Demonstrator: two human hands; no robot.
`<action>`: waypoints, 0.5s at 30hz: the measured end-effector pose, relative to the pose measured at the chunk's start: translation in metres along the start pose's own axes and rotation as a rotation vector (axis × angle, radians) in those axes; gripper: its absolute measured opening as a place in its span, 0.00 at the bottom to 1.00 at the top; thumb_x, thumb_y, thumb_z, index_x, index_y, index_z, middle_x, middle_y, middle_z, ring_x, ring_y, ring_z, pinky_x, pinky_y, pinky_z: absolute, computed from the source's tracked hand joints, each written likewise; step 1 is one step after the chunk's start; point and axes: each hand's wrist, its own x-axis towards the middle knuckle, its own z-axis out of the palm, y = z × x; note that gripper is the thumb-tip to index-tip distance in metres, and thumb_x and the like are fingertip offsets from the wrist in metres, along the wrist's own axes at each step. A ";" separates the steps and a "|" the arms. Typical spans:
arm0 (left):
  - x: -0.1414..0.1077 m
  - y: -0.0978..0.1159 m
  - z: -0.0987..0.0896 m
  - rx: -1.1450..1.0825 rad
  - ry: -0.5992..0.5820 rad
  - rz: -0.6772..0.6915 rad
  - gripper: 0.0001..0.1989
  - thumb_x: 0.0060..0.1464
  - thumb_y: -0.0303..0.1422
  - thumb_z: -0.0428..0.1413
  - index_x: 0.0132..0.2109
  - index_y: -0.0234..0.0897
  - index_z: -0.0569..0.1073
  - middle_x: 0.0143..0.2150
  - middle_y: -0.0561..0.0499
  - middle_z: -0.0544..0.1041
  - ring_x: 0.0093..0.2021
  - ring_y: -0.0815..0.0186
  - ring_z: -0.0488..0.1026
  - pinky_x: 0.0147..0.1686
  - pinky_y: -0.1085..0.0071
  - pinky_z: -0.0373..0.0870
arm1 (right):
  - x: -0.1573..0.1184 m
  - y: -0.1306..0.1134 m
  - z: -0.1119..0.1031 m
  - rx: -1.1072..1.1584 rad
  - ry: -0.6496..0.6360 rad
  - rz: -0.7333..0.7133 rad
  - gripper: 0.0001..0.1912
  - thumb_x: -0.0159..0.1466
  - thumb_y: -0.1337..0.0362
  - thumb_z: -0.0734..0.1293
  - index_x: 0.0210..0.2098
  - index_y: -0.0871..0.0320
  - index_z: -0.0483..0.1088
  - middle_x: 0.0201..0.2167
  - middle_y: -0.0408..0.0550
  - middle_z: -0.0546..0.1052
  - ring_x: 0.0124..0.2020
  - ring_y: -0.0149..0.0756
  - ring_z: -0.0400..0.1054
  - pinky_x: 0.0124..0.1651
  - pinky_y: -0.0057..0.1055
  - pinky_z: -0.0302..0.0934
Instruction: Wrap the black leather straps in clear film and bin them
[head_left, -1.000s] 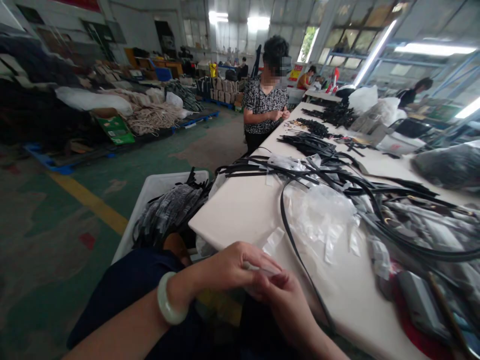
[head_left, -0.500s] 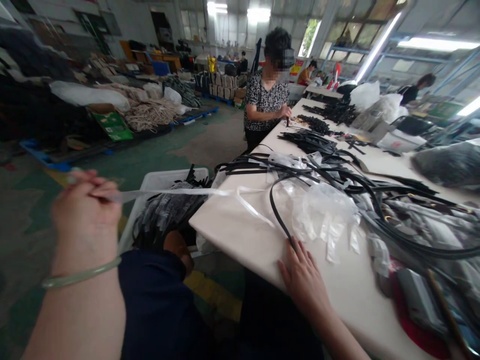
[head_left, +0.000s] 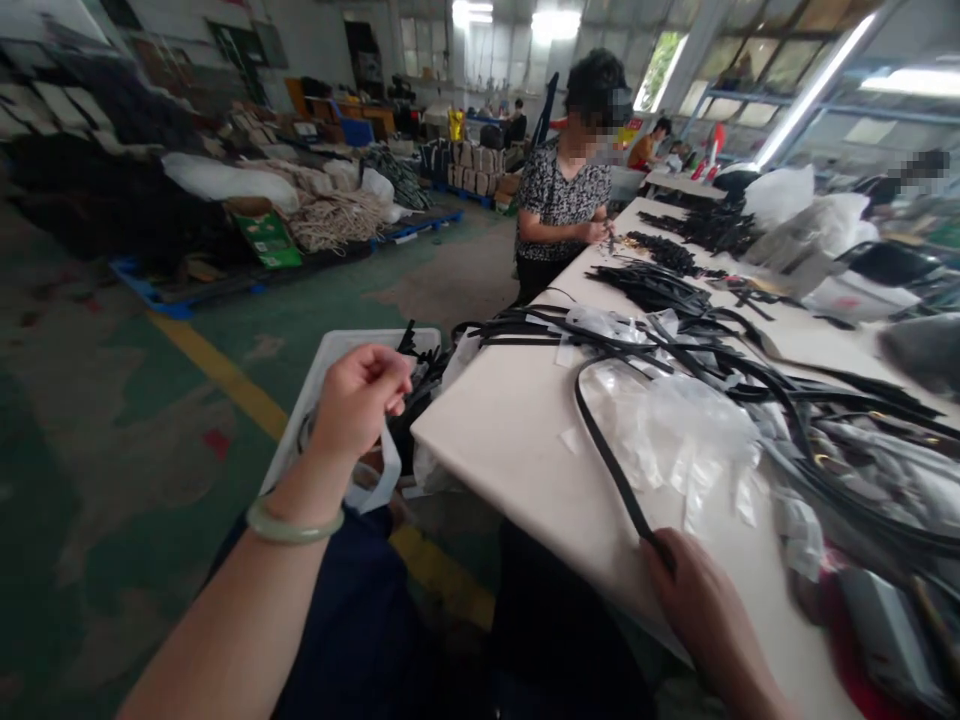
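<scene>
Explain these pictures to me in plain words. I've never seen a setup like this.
There is no machine here, only a person's two bare hands. One camera, worn on that person's head, looks forward and down, so you see roughly what they see.

The left hand, with a pale bangle at its wrist, pinches a whitish strip that hangs down in a loop. The right hand holds a black strap near the edge of the pale table.

On the table lie crumpled clear plastic and more black straps. A white crate stands beside it. Farther along stands another person in a patterned top.
</scene>
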 end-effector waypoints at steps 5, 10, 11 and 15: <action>-0.001 -0.006 -0.014 0.074 0.060 0.014 0.12 0.47 0.36 0.61 0.31 0.35 0.65 0.21 0.57 0.66 0.15 0.79 0.56 0.14 0.81 0.56 | -0.002 -0.030 -0.001 1.125 -0.278 0.221 0.15 0.58 0.52 0.66 0.32 0.58 0.63 0.24 0.40 0.61 0.19 0.23 0.51 0.20 0.21 0.48; -0.005 -0.009 -0.041 0.090 0.067 -0.011 0.13 0.47 0.38 0.61 0.30 0.33 0.67 0.22 0.55 0.68 0.16 0.78 0.57 0.17 0.81 0.58 | -0.010 -0.052 0.019 0.896 -0.678 0.235 0.18 0.60 0.51 0.65 0.28 0.62 0.67 0.19 0.41 0.62 0.19 0.22 0.53 0.19 0.19 0.47; -0.008 -0.010 -0.043 0.106 0.036 -0.019 0.13 0.47 0.38 0.61 0.30 0.33 0.68 0.23 0.54 0.69 0.18 0.78 0.60 0.19 0.80 0.60 | -0.013 -0.058 0.023 0.782 -0.765 0.184 0.18 0.60 0.51 0.66 0.29 0.63 0.68 0.18 0.41 0.62 0.18 0.22 0.54 0.18 0.19 0.46; -0.022 -0.018 -0.037 0.163 -0.245 -0.028 0.11 0.46 0.35 0.62 0.28 0.30 0.72 0.28 0.51 0.72 0.28 0.74 0.67 0.31 0.77 0.65 | -0.009 -0.091 0.030 0.822 -0.678 -0.056 0.17 0.61 0.51 0.65 0.36 0.61 0.71 0.16 0.42 0.66 0.12 0.23 0.54 0.14 0.21 0.43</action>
